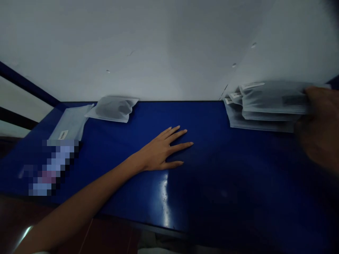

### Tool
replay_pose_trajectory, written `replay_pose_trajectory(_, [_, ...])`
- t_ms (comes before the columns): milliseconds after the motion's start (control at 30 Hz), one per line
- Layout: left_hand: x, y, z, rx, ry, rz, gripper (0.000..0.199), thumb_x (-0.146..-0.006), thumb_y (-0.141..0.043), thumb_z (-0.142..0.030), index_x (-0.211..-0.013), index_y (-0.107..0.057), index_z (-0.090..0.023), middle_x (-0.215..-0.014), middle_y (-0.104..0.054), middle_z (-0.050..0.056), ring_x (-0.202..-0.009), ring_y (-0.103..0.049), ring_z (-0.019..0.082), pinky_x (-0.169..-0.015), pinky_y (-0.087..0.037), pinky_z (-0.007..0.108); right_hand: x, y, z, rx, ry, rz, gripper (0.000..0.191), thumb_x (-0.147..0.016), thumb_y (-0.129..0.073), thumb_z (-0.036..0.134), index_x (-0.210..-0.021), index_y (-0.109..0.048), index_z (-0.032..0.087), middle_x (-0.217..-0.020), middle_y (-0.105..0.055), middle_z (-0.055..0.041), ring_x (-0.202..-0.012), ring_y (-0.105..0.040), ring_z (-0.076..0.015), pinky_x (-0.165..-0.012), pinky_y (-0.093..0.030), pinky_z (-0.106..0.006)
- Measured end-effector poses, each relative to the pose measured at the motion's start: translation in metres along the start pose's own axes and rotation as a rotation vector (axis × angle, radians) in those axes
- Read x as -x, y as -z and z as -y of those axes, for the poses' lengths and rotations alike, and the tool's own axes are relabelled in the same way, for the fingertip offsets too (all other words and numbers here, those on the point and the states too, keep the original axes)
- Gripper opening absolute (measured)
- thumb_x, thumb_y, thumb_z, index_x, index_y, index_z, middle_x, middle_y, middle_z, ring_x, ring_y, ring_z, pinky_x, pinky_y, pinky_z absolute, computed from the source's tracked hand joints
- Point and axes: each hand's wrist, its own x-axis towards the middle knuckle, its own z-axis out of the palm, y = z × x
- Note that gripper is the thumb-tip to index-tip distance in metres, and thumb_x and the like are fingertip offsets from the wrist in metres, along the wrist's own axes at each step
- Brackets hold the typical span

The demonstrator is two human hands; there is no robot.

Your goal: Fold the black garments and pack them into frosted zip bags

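Observation:
My left hand (164,150) lies flat on the blue shelf (201,169), palm down with its fingers spread and nothing in it. At the right edge of the view my right hand (321,127), blurred and dark, is closed on the right end of a frosted plastic packet (272,97). This packet is the top one of a small stack; the lower packets (259,124) show beneath it, with white labels at their left corners. The fingertips of my right hand are partly smeared by motion.
A puffy frosted packet (112,108) lies at the back left against the pale wall (159,53). Beside it is a flatter labelled packet (70,121), with a pixelated item (54,169) in front. The shelf's front edge runs along the bottom, above a reddish floor.

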Motion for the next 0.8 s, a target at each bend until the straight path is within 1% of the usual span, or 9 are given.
replay_pose_trajectory(67, [0.0,0.0,0.0,-0.012,-0.002,0.005,0.069,-0.102,-0.05,-0.061,-0.161,-0.036,-0.029,-0.172,-0.02,0.01,-0.161,-0.012,0.035,-0.13,-0.016,0.06,-0.001,0.007,0.014,0.03,0.036,0.074,0.061,-0.088,-0.052,0.024,-0.147,-0.05,0.005,-0.141,-0.061,-0.023,-0.132,-0.057,-0.0392,-0.109,-0.043,-0.05])
replay_pose_trajectory(133, [0.0,0.0,0.0,-0.021,-0.005,0.006,0.069,-0.102,-0.05,-0.061,-0.161,-0.036,-0.029,-0.172,-0.02,0.011,-0.161,-0.012,0.035,-0.13,-0.016,0.06,-0.002,0.016,0.03,0.054,0.056,0.175,0.063,-0.097,-0.044,0.029,-0.154,-0.038,0.004,-0.153,-0.048,-0.027,-0.143,-0.044,-0.0428,-0.115,-0.036,-0.059])
replay_pose_trajectory(167, [0.0,0.001,0.0,-0.023,-0.007,0.005,0.069,-0.102,-0.05,-0.061,-0.161,-0.036,-0.028,-0.172,-0.02,0.011,-0.161,-0.013,0.035,-0.129,-0.016,0.06,-0.003,0.02,0.037,0.053,0.041,0.188,0.064,-0.099,-0.042,0.03,-0.157,-0.033,0.004,-0.156,-0.043,-0.028,-0.147,-0.038,-0.0433,-0.117,-0.032,-0.063])
replay_pose_trajectory(300, [-0.001,0.0,0.0,-0.027,-0.013,-0.002,0.069,-0.102,-0.049,-0.061,-0.161,-0.036,-0.028,-0.172,-0.02,0.011,-0.16,-0.013,0.036,-0.129,-0.017,0.06,0.0,0.028,0.06,-0.015,0.061,0.1,0.077,-0.095,-0.052,0.032,-0.162,-0.022,0.006,-0.168,-0.019,-0.0279,-0.156,-0.016,-0.047,-0.121,-0.019,-0.071])
replay_pose_trajectory(400, [-0.001,0.0,0.001,-0.036,-0.011,0.003,0.069,-0.102,-0.05,-0.06,-0.161,-0.036,-0.028,-0.172,-0.019,0.011,-0.161,-0.012,0.035,-0.129,-0.016,0.06,0.008,0.025,0.078,-0.144,0.22,0.073,0.078,-0.092,-0.059,0.027,-0.163,-0.027,0.014,-0.168,-0.023,-0.0229,-0.155,-0.022,-0.045,-0.121,-0.025,-0.068])
replay_pose_trajectory(500, [-0.001,0.001,-0.001,-0.032,-0.005,0.009,0.069,-0.102,-0.051,-0.06,-0.161,-0.036,-0.028,-0.172,-0.02,0.012,-0.16,-0.012,0.036,-0.129,-0.017,0.06,0.024,0.017,0.102,-0.353,0.458,0.173,0.069,-0.098,-0.052,0.014,-0.162,-0.031,0.025,-0.163,-0.038,-0.0163,-0.152,-0.034,-0.0347,-0.122,-0.034,-0.059])
replay_pose_trajectory(567, [-0.001,0.001,-0.002,-0.022,0.003,0.01,0.069,-0.101,-0.052,-0.06,-0.161,-0.038,-0.027,-0.172,-0.021,0.012,-0.16,-0.013,0.037,-0.129,-0.017,0.06,0.036,0.011,0.117,-0.443,0.575,0.244,0.065,-0.101,-0.05,0.015,-0.162,-0.031,0.023,-0.161,-0.042,-0.0166,-0.152,-0.035,-0.0333,-0.121,-0.037,-0.058])
replay_pose_trajectory(700, [-0.001,0.002,-0.002,-0.012,0.01,0.012,0.069,-0.1,-0.054,-0.059,-0.161,-0.038,-0.029,-0.172,-0.02,0.01,-0.16,-0.013,0.037,-0.13,-0.017,0.059,0.05,0.004,0.127,-0.523,0.586,0.397,0.058,-0.104,-0.049,0.026,-0.16,-0.034,0.022,-0.16,-0.045,-0.0117,-0.147,-0.044,-0.0276,-0.117,-0.047,-0.048])
replay_pose_trajectory(800, [-0.001,0.002,-0.001,-0.012,0.005,0.01,0.069,-0.101,-0.053,-0.06,-0.161,-0.037,-0.029,-0.172,-0.019,0.01,-0.161,-0.012,0.036,-0.13,-0.017,0.06,0.051,0.003,0.124,-0.523,0.594,0.412,0.054,-0.105,-0.047,0.027,-0.158,-0.039,0.021,-0.162,-0.043,-0.0101,-0.148,-0.043,-0.0276,-0.118,-0.046,-0.05])
